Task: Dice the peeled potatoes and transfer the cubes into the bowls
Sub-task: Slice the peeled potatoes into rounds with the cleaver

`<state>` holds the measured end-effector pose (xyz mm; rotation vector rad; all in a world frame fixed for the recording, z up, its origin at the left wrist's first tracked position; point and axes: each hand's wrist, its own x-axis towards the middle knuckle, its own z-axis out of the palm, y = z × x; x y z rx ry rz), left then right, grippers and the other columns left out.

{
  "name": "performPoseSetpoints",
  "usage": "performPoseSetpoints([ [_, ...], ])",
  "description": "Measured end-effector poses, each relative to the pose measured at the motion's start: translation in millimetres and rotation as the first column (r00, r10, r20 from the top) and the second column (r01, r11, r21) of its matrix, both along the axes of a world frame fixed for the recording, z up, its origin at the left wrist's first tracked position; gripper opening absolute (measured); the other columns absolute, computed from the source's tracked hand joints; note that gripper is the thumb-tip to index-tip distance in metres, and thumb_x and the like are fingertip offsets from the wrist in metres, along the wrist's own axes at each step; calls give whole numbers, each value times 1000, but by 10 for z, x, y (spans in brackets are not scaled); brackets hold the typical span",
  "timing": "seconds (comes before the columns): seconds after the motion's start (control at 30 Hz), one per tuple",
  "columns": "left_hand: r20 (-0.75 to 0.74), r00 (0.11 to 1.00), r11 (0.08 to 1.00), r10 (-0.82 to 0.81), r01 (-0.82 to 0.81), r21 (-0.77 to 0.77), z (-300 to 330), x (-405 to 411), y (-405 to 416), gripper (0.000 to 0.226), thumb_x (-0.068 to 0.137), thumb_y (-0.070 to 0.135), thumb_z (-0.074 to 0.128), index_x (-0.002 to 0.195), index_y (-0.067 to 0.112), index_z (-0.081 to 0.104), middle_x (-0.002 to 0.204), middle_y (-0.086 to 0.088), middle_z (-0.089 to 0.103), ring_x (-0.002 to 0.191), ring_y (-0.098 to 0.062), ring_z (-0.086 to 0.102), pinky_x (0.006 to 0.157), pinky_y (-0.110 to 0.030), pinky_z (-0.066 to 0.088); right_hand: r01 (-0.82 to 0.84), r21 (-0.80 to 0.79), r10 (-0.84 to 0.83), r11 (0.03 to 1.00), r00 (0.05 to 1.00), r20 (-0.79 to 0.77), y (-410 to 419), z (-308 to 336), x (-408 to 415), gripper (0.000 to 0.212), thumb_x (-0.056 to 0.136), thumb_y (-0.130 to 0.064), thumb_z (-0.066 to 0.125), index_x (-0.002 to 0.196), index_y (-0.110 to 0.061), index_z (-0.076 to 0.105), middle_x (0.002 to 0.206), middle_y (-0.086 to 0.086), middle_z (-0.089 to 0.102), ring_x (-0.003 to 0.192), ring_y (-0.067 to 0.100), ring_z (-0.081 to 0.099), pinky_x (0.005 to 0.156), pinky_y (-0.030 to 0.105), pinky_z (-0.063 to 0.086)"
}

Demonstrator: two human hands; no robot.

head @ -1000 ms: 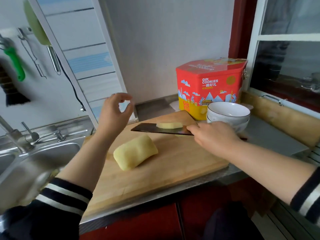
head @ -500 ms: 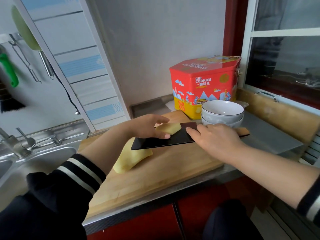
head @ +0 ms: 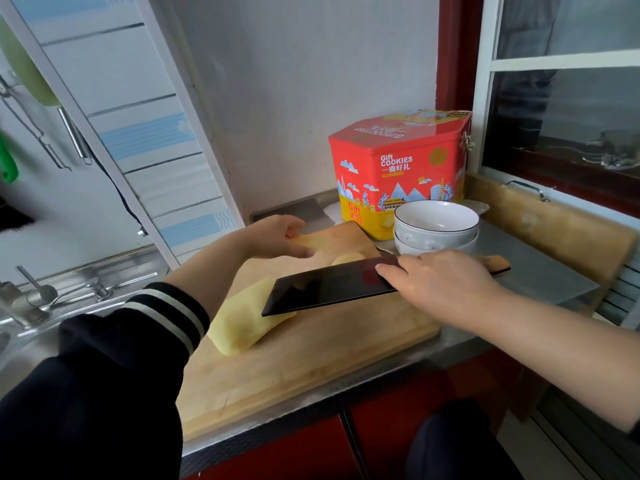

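Left hand [head: 277, 237] is now gripping the potato slice [head: 308, 241] lifted off the cleaver [head: 329, 289], right hand [head: 440, 284] is clasping its handle, peeled potato [head: 242, 323] is lying uncut on board [head: 311, 358]; dicing barely begun, bowls [head: 436, 226] holding nothing
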<state>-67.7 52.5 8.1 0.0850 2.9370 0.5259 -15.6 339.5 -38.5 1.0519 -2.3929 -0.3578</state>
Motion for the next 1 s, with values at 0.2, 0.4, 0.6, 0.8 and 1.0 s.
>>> performPoseSetpoints([
  [0.2, 6, 992, 991, 127, -127, -52, -79, -108, -378, 81, 82, 45, 75, 146, 13, 39, 141, -4, 51, 125, -21, 51, 103, -28, 38, 140, 3, -137, 990, 966, 219, 126, 111, 69, 33, 101, -25, 37, 131, -30, 49, 102, -3, 66, 89, 25, 65, 58, 29, 44],
  [0.4, 99, 990, 994, 96, -90, -59, -325, -68, -402, 75, 81, 38, 78, 142, 15, 42, 137, -2, 53, 122, -20, 53, 103, -30, 41, 332, -76, -257, 940, 836, 485, 145, 214, 102, 14, 101, -31, 40, 101, -26, 53, 73, -8, 47, 68, 12, 48, 48, 24, 31],
  [0.6, -358, 927, 993, 108, -86, 77, -165, 359, -468, 12, 93, 21, 65, 104, 21, 68, 108, 1, 69, 99, -15, 64, 86, -26, 50, 446, -220, -104, 867, 595, 797, -117, 341, 170, 18, 102, -33, 46, 103, -15, 51, 71, -4, 52, 51, 10, 52, 50, 26, 45],
  [0.8, -558, 815, 987, -154, 151, -51, -387, 1099, -628, 19, 90, 35, 58, 91, 22, 72, 93, 11, 65, 85, -2, 59, 76, -10, 43, 487, -234, 53, 842, 358, 932, -639, 462, 286, 26, 100, -29, 52, 92, -5, 53, 62, 7, 53, 45, 16, 49, 48, 25, 45],
  [1.0, -597, 776, 977, -205, 193, -86, -660, 1086, -652, 27, 88, 38, 53, 91, 19, 73, 94, 5, 64, 84, -11, 59, 74, -25, 49, 524, -182, 16, 832, 305, 952, -1156, 460, 377, 26, 98, -17, 50, 77, -3, 51, 63, 12, 56, 44, 19, 50, 46, 24, 47],
])
